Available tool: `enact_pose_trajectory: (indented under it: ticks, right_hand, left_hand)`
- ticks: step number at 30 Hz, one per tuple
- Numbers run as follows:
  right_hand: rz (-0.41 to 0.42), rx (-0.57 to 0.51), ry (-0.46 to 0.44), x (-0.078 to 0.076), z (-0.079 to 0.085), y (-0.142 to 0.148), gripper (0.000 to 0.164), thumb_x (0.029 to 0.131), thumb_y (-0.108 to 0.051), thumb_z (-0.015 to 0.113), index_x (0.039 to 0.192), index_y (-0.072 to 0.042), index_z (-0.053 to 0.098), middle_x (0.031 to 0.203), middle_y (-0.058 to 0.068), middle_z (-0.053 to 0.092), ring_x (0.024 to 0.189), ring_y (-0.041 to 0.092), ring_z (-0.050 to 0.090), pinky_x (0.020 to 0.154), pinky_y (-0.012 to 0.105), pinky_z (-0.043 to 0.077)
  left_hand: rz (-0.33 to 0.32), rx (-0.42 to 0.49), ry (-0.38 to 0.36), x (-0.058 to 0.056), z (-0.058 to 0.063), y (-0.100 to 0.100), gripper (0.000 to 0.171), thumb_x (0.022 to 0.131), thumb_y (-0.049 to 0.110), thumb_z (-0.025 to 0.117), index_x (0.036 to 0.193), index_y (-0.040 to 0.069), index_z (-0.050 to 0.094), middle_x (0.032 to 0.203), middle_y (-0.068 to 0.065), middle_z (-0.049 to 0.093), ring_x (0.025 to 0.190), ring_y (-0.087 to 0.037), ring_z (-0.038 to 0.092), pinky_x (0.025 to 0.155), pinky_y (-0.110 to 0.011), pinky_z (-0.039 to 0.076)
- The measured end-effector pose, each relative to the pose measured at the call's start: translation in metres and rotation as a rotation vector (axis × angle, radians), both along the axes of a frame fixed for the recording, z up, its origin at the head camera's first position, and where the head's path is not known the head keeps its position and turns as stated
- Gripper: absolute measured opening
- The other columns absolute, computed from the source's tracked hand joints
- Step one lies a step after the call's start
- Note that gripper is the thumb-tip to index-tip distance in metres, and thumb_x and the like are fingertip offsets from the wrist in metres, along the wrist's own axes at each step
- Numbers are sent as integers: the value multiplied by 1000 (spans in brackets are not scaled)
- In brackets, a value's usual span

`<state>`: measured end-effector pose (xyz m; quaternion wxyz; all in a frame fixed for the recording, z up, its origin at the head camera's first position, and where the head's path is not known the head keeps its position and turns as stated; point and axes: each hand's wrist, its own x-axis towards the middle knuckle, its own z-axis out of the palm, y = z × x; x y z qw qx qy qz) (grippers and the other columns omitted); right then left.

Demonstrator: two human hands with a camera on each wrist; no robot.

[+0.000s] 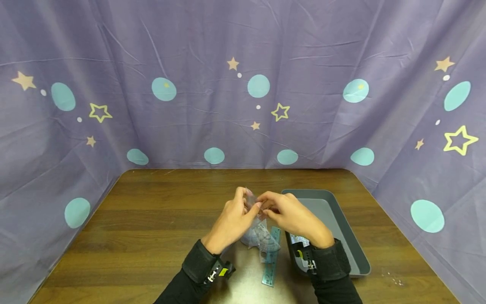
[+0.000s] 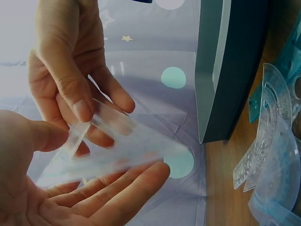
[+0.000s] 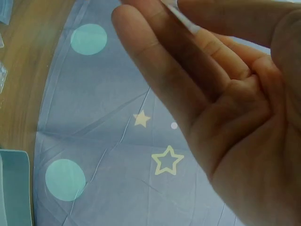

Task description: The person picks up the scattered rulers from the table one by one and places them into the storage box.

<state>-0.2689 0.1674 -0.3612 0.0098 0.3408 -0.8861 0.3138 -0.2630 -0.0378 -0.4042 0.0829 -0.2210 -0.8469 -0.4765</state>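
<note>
We've got our left hand (image 1: 232, 220) and right hand (image 1: 294, 215) both pinching a clear plastic triangle (image 2: 146, 136) (thin, pointy corners) up off the wood-grain table (image 1: 152, 228), near some rounded, see-through protractors (image 2: 285, 153).

Table (image 1: 152, 223) shows brown wood grain | tray (image 1: 351, 236), grey, sits right of centre | teal ruler (image 1: 268, 275) lies just left of tray | clear protractors (image 1: 268, 242) overlap ruler | pale bits (image 1: 396, 280) lie scattered right of tray
</note>
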Motion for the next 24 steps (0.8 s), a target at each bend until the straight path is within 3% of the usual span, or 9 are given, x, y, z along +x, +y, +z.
enact_pose_trajectory:
  ticks: [9,19,24]
  right_hand:
    - [-39,0,-18,-2,3,10,27,104,2,65,130,-3,70,108,7,82,100,21,80,85,37,66]
    - [-82,-60,-50,-6,6,32,25,104,5,64,127,1,70,106,11,82,93,21,80,76,27,64]
    - [-133,-53,-47,-5,7,47,24,105,4,63,128,1,69,105,9,82,87,15,79,76,26,63]
  left_hand:
    - [-4,-28,23,1,3,1,23,116,27,51,131,12,55,104,-6,75,85,-13,66,72,-27,55]
    - [39,-43,15,-3,5,-6,31,114,27,53,138,7,60,117,-9,77,106,-22,74,89,-41,62]
    - [91,-123,-19,-6,4,-15,36,113,24,58,144,7,57,127,-12,73,113,-28,73,92,-46,61]
